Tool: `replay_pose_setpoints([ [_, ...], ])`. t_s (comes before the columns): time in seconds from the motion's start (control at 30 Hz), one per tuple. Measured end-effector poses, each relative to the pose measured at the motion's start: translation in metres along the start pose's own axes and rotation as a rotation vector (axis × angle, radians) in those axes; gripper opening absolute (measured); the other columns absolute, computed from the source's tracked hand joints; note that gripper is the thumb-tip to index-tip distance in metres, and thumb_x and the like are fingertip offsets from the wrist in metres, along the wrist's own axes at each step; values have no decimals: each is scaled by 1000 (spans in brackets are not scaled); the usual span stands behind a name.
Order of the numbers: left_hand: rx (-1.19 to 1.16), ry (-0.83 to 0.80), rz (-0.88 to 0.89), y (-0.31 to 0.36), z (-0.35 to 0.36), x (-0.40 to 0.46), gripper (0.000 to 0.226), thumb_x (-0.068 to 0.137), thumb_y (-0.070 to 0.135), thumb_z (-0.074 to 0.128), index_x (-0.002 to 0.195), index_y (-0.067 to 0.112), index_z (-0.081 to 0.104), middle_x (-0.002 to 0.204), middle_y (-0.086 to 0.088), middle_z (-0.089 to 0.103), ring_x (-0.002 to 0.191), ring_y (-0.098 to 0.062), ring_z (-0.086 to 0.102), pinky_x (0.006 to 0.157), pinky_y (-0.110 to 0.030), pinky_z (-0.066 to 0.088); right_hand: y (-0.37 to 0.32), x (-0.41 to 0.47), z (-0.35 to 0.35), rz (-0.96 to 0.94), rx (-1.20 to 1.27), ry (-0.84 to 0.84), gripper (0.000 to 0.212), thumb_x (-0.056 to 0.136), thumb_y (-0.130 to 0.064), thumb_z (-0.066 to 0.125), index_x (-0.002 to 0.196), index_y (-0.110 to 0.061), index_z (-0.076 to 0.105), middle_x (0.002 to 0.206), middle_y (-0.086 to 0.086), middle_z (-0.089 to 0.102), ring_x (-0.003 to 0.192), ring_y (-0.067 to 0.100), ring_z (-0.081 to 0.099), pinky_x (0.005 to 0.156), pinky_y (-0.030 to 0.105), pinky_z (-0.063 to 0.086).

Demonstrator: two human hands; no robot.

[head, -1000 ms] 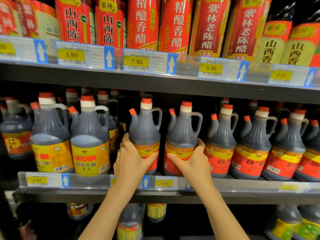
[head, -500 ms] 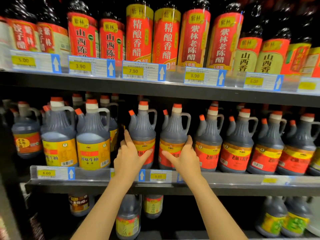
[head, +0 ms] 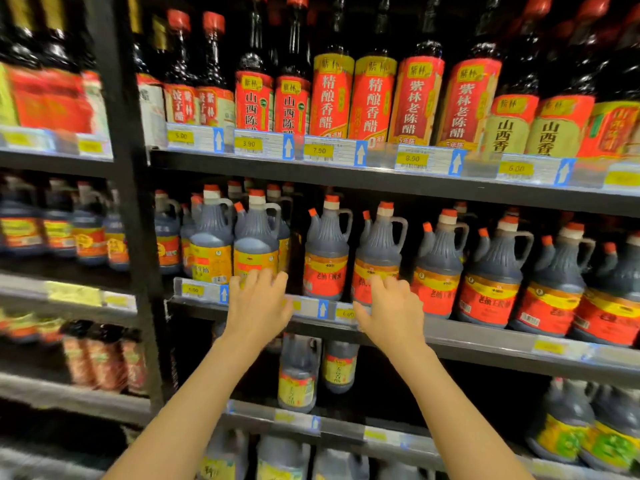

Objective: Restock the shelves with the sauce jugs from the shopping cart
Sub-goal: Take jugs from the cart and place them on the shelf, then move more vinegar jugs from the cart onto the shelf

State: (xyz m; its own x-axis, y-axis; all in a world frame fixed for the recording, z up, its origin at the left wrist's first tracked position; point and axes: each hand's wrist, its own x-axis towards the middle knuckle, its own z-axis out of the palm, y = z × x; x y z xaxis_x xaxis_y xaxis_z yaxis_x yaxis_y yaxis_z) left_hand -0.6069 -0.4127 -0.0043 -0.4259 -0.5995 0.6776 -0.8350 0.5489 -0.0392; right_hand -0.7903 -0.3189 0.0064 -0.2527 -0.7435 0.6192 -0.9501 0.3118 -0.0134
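Both hands up at middle shelf (head: 485, 344) front edge, empty. Left hand (head: 258, 306): fingers loosely spread, holding nothing, tips in front of the yellow-label jug (head: 256, 247); contact with the label — can't tell. Right hand (head: 389, 308): fingers relaxed, slightly curled, holding nothing, tips overlapping lower label of a red-label jug (head: 377, 258); touching or just short of it — can't tell. Thumb of right hand down over the price strip (head: 322, 308) on the shelf lip.

Sauce jugs on middle shelf, upright, handles to the right, orange caps. Second red-label jug (head: 325, 251) between the two hands, just beside the one at the right hand, small gap between them. More red-label jugs (head: 491, 275) in a row running right, packed close. Second yellow-label jug (head: 211, 251) left of the first, touching or nearly so.

Upper shelf (head: 346, 178): tall vinegar bottles (head: 370, 98), red and yellow labels, price tags under them. Lower shelf: two jugs (head: 299, 372) visible between the forearms. Black upright post (head: 128, 202) at left, blurred shelving beyond. Shopping cart out of frame.
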Motion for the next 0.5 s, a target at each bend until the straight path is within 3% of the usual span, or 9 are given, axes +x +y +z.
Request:
replay_pose_setpoints([
  [0.07,39,-11,-9,-17,-15,-13,24,64,25,68,81,9,62,74,-11,60,69,-33,59,60,-46,46,-21,-3,-4,-73,20,27,46,43,-30,89,74,-8,62,62,9,58,56,30,57,43,31,41],
  [0.23,193,-20,-96,-78,-53,-53,33,62,29,79,85,9,66,74,-10,61,70,-32,60,60,-45,47,-97,-8,-8,-209,89,1,42,46,-32,85,74,-10,63,61,7,57,56,29,57,44,31,42],
  [0.33,246,-81,-194,-127,-76,-85,34,76,35,68,99,11,63,90,-8,63,87,-32,60,74,-47,45,-161,-12,-8,-290,161,-16,39,51,-34,83,75,-9,64,64,9,59,61,33,59,47,33,45],
  [0.4,309,-84,-269,-167,-92,-111,35,79,37,64,103,12,63,96,-7,64,92,-32,60,78,-47,44,-211,-16,-10,-347,227,-53,39,55,-34,82,81,-9,67,71,11,63,68,35,62,54,36,49],
  [0.5,405,-108,-329,-233,-120,-156,34,65,33,78,88,10,67,79,-8,65,75,-31,63,66,-47,50,-295,-29,-15,-454,331,-123,42,77,-39,67,107,-11,61,96,10,64,95,34,58,76,40,47],
])
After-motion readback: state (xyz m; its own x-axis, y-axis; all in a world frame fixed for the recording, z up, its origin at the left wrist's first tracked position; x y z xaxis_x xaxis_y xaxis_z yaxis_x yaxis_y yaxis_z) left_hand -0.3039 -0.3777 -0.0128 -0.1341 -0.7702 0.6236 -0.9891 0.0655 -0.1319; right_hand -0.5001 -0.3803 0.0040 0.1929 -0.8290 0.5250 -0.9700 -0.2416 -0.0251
